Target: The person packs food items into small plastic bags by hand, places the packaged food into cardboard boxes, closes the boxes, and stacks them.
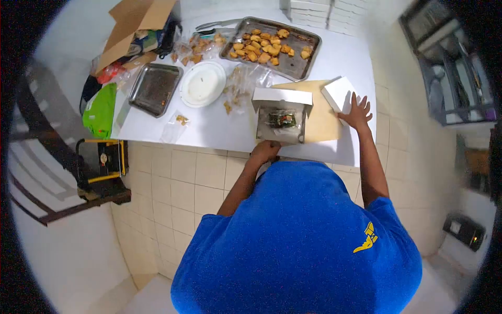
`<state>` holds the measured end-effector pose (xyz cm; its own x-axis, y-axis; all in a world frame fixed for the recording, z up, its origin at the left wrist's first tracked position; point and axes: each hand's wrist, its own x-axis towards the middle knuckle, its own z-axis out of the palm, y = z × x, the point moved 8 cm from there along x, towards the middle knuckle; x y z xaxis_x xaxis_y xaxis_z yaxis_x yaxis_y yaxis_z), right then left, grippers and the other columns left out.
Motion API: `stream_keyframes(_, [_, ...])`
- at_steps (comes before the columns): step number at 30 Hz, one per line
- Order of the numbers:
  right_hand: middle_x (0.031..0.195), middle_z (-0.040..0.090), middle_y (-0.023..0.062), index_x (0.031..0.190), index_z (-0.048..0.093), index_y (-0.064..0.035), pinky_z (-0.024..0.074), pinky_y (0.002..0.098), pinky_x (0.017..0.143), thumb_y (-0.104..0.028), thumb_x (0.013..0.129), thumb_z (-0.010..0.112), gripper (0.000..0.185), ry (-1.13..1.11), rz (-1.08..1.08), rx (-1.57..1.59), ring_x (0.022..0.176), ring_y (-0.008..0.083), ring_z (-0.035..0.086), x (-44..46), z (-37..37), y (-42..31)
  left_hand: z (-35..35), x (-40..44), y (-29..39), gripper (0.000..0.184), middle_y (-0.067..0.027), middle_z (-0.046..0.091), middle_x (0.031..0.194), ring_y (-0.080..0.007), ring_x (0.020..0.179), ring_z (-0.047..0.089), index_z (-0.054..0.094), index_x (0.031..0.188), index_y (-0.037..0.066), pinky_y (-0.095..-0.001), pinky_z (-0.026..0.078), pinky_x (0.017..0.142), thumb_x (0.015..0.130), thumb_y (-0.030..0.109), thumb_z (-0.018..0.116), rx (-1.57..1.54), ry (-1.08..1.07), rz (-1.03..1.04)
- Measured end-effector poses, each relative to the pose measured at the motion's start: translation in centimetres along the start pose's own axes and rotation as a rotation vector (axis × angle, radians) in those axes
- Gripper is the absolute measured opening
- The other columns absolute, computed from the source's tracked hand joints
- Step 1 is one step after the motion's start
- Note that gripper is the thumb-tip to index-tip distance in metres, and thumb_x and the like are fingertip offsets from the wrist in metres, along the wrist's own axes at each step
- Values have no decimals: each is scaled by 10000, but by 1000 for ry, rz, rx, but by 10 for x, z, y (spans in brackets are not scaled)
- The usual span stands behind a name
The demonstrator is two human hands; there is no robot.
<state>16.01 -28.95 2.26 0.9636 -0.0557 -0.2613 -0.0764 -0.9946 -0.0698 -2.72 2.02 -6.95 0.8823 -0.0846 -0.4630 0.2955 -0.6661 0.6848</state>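
Note:
An open white cardboard box (282, 96) stands near the table's front edge with its lid raised. Inside it lies a dark green item in clear plastic wrap (282, 119). My left hand (265, 151) is curled at the table edge, just in front of the box; what its fingers hold, if anything, is hidden. Toward the right, my right hand (357, 112) has its fingers spread and touches the lower right side of a closed white box (338, 93). Both boxes rest on or beside a tan board or sheet (321, 123).
Behind the boxes sits a metal tray (300, 68) of browned food pieces. Leftward are a white plate (193, 91), a second metal tray (144, 102), plastic bags of food (238, 91) and an open carton (128, 31). Stacked white boxes (311, 13) stand at the back.

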Motion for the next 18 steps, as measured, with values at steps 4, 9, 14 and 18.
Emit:
stream_keyframes(4, [1431,94,268,1385,285,-199,228,554,1013,-531,641,716,922,333,-422,361,1297,455,166,-20,-29,-48,-14,-49,-23,463,-112,603,621,-221,530,587,621,828,30,-356,465,511,835,476,498,-255,-80,-334])
stream_keyframes(9, [1330,334,186,1200,521,-114,340,441,974,-202,760,679,476,456,-544,802,1233,336,332,-54,-78,-82,-89,-43,-68,381,-150,615,732,-288,683,607,585,842,23,-392,474,619,836,404,569,77,515,-141])
stream_keyframes(14, [932,526,131,935,593,-40,429,360,744,-37,782,579,154,634,-585,949,897,265,512,-101,-72,-82,-160,-42,14,258,-160,616,777,-297,756,614,610,901,66,-389,476,663,807,306,603,-109,479,-147])
stream_keyframes(18, [861,513,128,900,611,-67,403,415,722,-103,682,625,221,368,-817,699,842,310,478,-148,-20,-133,-127,-35,64,308,-140,607,890,-285,784,598,579,1023,81,-404,481,689,780,268,612,223,486,309])
